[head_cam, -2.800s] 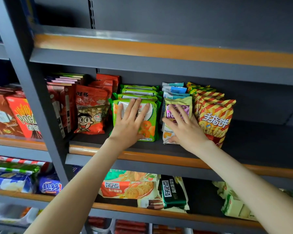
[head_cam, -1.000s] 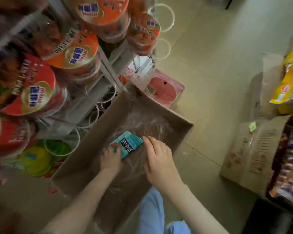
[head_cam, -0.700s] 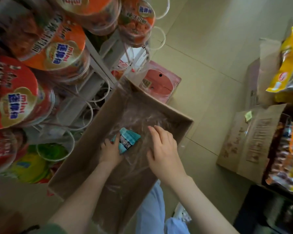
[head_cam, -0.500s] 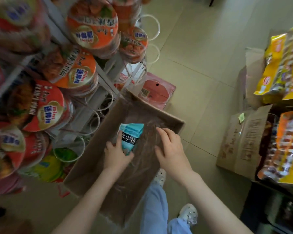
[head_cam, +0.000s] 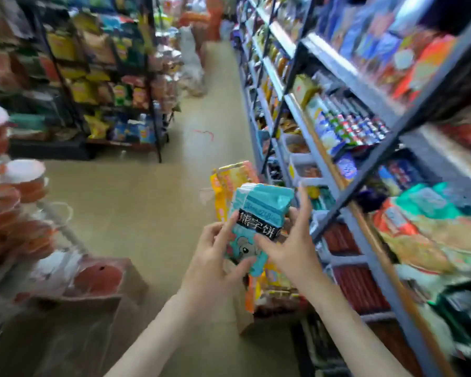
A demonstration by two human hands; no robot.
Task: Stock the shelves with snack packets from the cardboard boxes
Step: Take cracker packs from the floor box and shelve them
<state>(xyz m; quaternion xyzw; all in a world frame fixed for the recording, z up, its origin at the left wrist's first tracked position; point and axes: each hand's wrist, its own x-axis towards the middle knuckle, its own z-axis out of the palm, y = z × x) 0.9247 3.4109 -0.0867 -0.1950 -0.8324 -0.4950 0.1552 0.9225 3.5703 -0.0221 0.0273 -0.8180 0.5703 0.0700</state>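
Teal snack packet, black band reading "熊字饼", bear cartoon below, upright just left of grey shelving. Left hand grasps its lower part. Right hand, fingers splayed straight, touches its right edge.

The left grip is holding teal snack packets up in the aisle; the right grip is touching them, beside stocked shelves.
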